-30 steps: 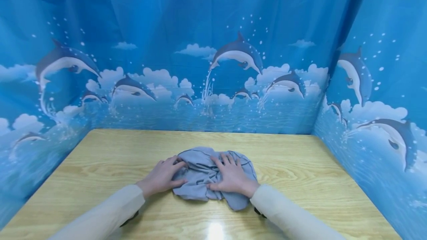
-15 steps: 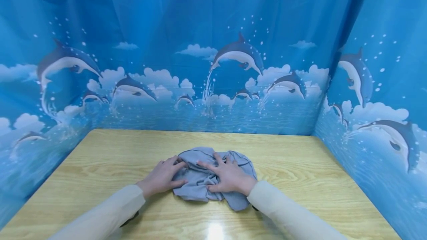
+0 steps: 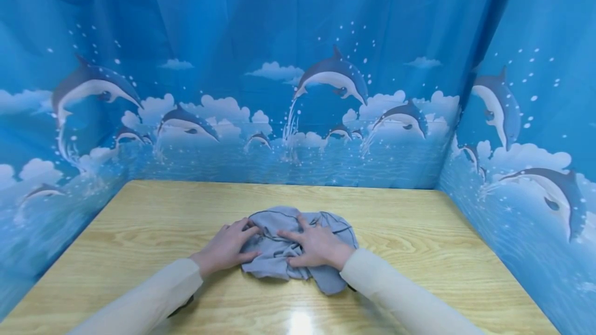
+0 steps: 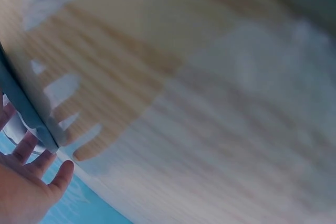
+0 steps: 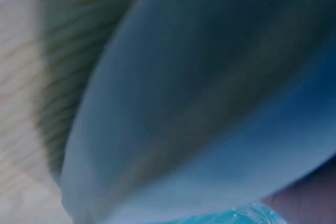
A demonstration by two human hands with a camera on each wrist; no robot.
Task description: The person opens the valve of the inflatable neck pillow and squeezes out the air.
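Observation:
A crumpled grey-blue cloth (image 3: pixel 274 265) with dark seam lines lies in the middle of the wooden table, in the head view. My left hand (image 3: pixel 226 248) rests at its left edge, thumb stretched along the near side and fingers on the fabric. The left wrist view shows the left hand (image 4: pixel 29 179) with fingers spread against the cloth's edge (image 4: pixel 23 100). Over the cloth's right half lies my right hand (image 3: pixel 321 247), fingers spread on the folds; some fingertips are hidden. Blurred cloth (image 5: pixel 173 108) fills most of the right wrist view, with a bit of the right hand (image 5: pixel 310 198) at the corner.
The pale wood-grain table (image 3: pixel 163 211) reaches back to a blue dolphin-print curtain (image 3: pixel 261 25), which also encloses the left and right sides. Light sleeves (image 3: pixel 396 293) cover both forearms. A bright reflection shows near the table's front.
My right hand has shifted slightly left on the cloth, and its forefinger has swung left across the folds. The left hand has stayed in place.

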